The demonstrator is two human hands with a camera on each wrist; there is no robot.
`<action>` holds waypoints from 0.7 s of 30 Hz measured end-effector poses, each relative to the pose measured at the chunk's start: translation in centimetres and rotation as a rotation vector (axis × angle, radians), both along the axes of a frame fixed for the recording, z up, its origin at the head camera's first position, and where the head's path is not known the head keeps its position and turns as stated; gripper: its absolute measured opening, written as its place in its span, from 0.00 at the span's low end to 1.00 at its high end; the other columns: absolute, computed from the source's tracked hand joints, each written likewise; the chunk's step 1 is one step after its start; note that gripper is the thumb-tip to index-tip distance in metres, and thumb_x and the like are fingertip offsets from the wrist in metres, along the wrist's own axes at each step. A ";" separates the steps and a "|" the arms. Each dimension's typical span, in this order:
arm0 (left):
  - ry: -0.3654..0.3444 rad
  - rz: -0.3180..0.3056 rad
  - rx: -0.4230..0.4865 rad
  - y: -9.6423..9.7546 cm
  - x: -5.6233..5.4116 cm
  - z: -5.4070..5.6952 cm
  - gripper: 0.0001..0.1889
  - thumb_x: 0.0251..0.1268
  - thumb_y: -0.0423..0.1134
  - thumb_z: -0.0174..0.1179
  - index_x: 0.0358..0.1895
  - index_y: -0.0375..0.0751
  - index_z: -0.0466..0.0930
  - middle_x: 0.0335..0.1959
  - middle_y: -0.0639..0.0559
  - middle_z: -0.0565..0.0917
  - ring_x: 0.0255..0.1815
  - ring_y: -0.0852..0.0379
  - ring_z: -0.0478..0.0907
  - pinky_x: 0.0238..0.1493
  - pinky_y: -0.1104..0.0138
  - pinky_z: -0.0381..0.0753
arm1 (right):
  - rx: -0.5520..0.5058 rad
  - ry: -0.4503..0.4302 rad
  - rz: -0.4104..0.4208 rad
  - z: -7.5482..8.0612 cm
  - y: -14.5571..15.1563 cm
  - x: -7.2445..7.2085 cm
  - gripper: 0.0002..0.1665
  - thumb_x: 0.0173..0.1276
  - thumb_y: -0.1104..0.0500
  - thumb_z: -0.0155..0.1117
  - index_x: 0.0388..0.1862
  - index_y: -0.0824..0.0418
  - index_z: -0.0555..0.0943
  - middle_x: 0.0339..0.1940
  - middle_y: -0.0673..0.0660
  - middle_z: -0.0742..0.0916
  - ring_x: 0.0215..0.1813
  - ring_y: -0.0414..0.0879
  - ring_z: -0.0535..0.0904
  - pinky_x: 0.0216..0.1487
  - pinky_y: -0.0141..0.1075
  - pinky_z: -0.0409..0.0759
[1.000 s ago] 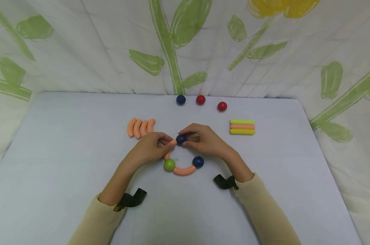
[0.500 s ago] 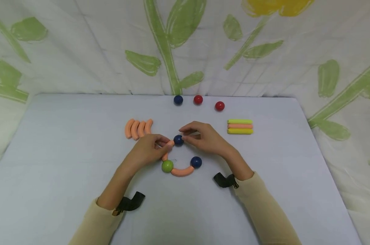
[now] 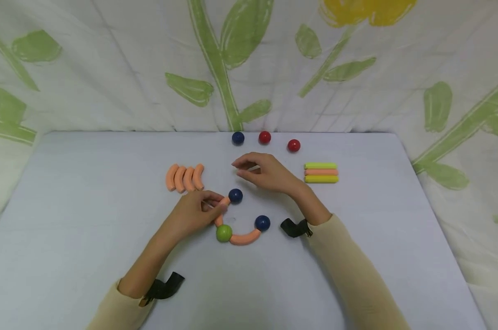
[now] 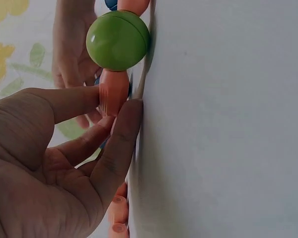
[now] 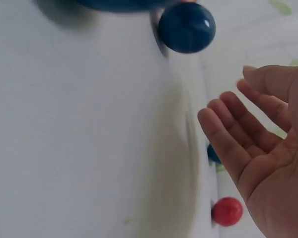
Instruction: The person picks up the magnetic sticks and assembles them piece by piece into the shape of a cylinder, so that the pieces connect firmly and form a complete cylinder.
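Observation:
My left hand (image 3: 193, 211) pinches a curved orange rod (image 4: 113, 94) between thumb and fingers. One end of that rod meets a green ball (image 3: 224, 233), the other a dark blue ball (image 3: 235, 196). From the green ball a second curved orange rod (image 3: 245, 239) runs right to another blue ball (image 3: 262, 223), so the pieces form a partial ring on the table. Past the upper blue ball, my right hand (image 3: 267, 172) hovers with relaxed fingers and holds nothing. In the right wrist view its fingers are apart from the nearby blue ball (image 5: 186, 27).
Several loose curved orange rods (image 3: 179, 178) lie side by side behind my left hand. Straight rods, yellow-green, orange and yellow (image 3: 321, 179), lie at the right. Along the back edge sit a blue ball (image 3: 238, 138) and two red balls (image 3: 265, 137). A leaf-patterned cloth (image 3: 141, 91) hangs behind.
My right hand has let go of the upper blue ball and moved away toward the back of the table. My left hand keeps its pinch on the curved orange rod.

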State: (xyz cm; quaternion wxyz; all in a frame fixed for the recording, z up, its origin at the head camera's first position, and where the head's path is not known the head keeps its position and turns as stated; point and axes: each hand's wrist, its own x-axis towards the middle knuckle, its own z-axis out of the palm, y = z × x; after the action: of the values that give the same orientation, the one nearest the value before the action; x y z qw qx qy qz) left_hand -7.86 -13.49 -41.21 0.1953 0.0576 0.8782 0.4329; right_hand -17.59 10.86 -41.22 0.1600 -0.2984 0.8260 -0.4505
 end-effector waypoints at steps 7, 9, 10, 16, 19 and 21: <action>-0.018 -0.009 0.016 0.2 0.4 0.2 0.19 0.75 0.48 0.66 0.57 0.37 0.87 0.45 0.48 0.92 0.39 0.59 0.85 0.43 0.64 0.81 | 0.075 -0.020 0.142 1.4 -1.9 -2.4 0.19 0.80 0.60 0.63 0.65 0.65 0.82 0.63 0.60 0.88 0.66 0.50 0.84 0.65 0.38 0.85; -0.027 -0.019 0.013 0.2 0.5 0.4 0.19 0.74 0.48 0.67 0.56 0.37 0.86 0.44 0.48 0.91 0.40 0.59 0.85 0.43 0.65 0.81 | 0.086 -0.010 0.167 1.8 -2.5 -2.9 0.19 0.80 0.60 0.63 0.65 0.65 0.82 0.63 0.60 0.88 0.66 0.50 0.84 0.65 0.37 0.84; -0.034 -0.025 0.012 0.2 0.6 0.5 0.19 0.74 0.47 0.67 0.56 0.36 0.86 0.44 0.48 0.91 0.40 0.59 0.85 0.42 0.65 0.81 | 0.087 0.000 0.178 2.0 -2.8 -3.2 0.19 0.80 0.60 0.62 0.65 0.65 0.82 0.64 0.60 0.88 0.66 0.49 0.84 0.65 0.36 0.84; -0.048 -0.039 0.007 -0.1 0.8 1.0 0.19 0.74 0.47 0.67 0.56 0.35 0.86 0.45 0.47 0.91 0.41 0.59 0.86 0.43 0.65 0.82 | 0.087 0.068 0.244 2.3 -5.3 -3.9 0.15 0.80 0.62 0.63 0.61 0.63 0.85 0.61 0.58 0.88 0.66 0.48 0.84 0.66 0.33 0.83; -0.049 -0.044 0.006 -0.3 0.8 1.1 0.19 0.74 0.47 0.67 0.56 0.36 0.86 0.45 0.47 0.91 0.41 0.59 0.86 0.43 0.65 0.82 | 0.115 0.128 0.304 2.3 -6.7 -3.8 0.14 0.79 0.63 0.63 0.59 0.61 0.86 0.60 0.56 0.89 0.65 0.47 0.84 0.67 0.34 0.81; -0.049 -0.048 0.013 -0.5 0.8 1.0 0.19 0.74 0.48 0.67 0.56 0.36 0.86 0.45 0.47 0.92 0.41 0.59 0.87 0.43 0.65 0.83 | 0.143 0.168 0.335 2.2 -7.5 -3.8 0.15 0.78 0.66 0.62 0.59 0.59 0.87 0.59 0.54 0.89 0.63 0.46 0.84 0.68 0.35 0.80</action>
State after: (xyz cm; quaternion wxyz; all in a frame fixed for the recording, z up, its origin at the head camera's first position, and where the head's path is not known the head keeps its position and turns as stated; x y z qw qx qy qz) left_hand -7.08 -13.95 -40.17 0.2269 0.0694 0.8686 0.4351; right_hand -21.35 3.34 -38.98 0.1841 -0.4560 0.8051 -0.3316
